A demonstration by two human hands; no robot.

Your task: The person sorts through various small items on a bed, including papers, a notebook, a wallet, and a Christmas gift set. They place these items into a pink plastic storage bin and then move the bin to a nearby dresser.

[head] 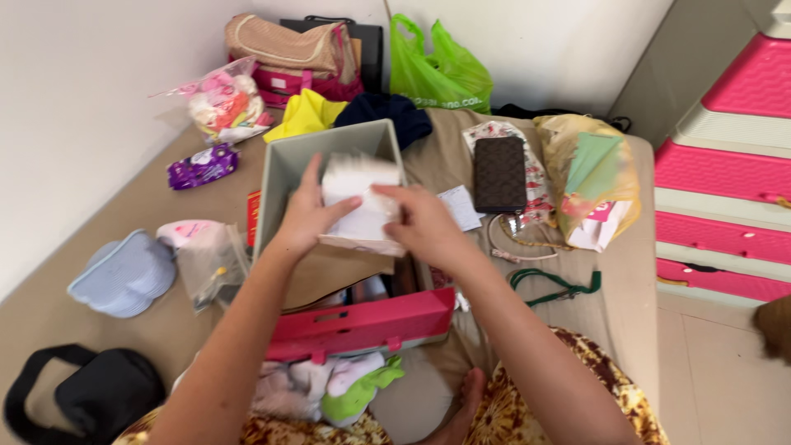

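Both the left hand point(306, 216) and the right hand point(424, 224) gripped a white cloth point(360, 202) over the grey box point(284, 177) mid-mattress point(99, 346); a green bag point(437, 74) leaned at the wall.

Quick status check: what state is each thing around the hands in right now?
White paper stack: gripped by both hands.
Left hand: gripping the stack.
Right hand: gripping the stack.
Grey box: open.
Pink drawer: pulled out.
Brown wallet: closed, lying flat.
Green bag: open.

Scattered around: green plastic bag point(439, 72), dark brown wallet point(499, 174), purple packet point(203, 166), blue cap point(124, 274), black pouch point(103, 393).
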